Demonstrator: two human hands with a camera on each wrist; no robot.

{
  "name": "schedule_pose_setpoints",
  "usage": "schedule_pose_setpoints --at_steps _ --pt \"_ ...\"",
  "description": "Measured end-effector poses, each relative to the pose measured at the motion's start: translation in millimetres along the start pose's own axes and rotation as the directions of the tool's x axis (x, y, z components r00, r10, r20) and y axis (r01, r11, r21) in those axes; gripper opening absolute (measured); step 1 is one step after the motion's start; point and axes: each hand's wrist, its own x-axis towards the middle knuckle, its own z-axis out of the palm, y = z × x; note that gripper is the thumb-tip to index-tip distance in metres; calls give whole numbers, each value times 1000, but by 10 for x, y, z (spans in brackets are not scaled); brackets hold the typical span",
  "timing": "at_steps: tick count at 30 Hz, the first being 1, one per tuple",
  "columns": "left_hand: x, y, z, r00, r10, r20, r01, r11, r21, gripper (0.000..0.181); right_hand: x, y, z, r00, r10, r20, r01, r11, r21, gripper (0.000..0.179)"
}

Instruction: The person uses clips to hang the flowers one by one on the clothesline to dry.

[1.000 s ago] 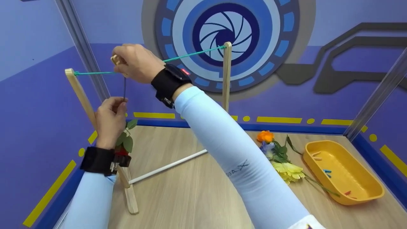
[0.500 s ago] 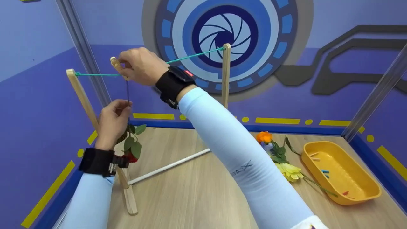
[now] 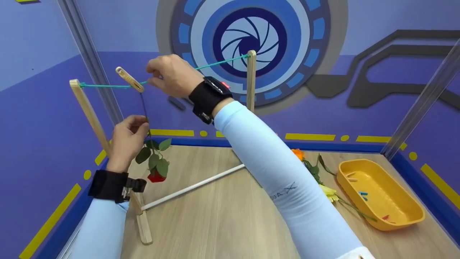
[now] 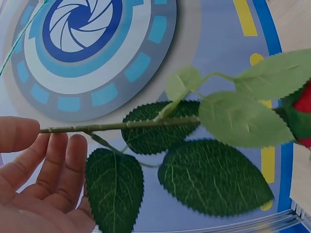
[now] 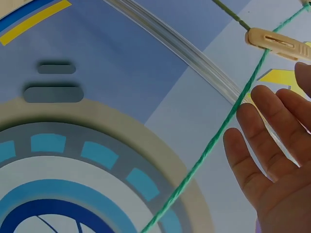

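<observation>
A red artificial rose (image 3: 157, 176) with green leaves hangs head down on its thin stem. My left hand (image 3: 128, 138) pinches that stem between thumb and forefinger; in the left wrist view, the stem (image 4: 104, 127) runs out from under the thumb. A wooden clothespin (image 3: 130, 80) sits tilted on the green string (image 3: 107, 86) and clips the stem's upper end. My right hand (image 3: 174, 75) is just right of the clothespin and apart from it. In the right wrist view its fingers (image 5: 250, 121) are loosely extended beside the string, holding nothing.
Two wooden posts (image 3: 90, 111) carry the string, with a white rod (image 3: 194, 187) low between them. At the right, a yellow tray (image 3: 381, 190) holds several small colored clothespins. Beside it lie artificial flowers, including an orange one (image 3: 297, 154), partly hidden by my right sleeve.
My right hand has let go of the clothespin and moved right. The clothespin stays on the string with the stem. The rose has swung out to the right of my left wrist.
</observation>
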Motion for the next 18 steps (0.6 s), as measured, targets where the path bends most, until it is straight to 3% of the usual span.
schedule_pose_setpoints --at_steps 7,11,14,18 --pt "-82 129 32 995 28 -94 -18 995 101 38 -337 235 23 997 -27 -79 29 999 32 25" --pt "-177 263 116 980 120 -157 -87 975 204 48 -705 358 77 995 -58 -84 57 998 -11 27" --pt "-246 352 212 949 250 -192 -184 933 309 56 -1049 450 175 994 -91 -61 87 994 -67 33" --pt "-313 448 373 886 405 -227 -276 852 445 62 -1517 598 298 991 -119 -61 112 989 -99 39"
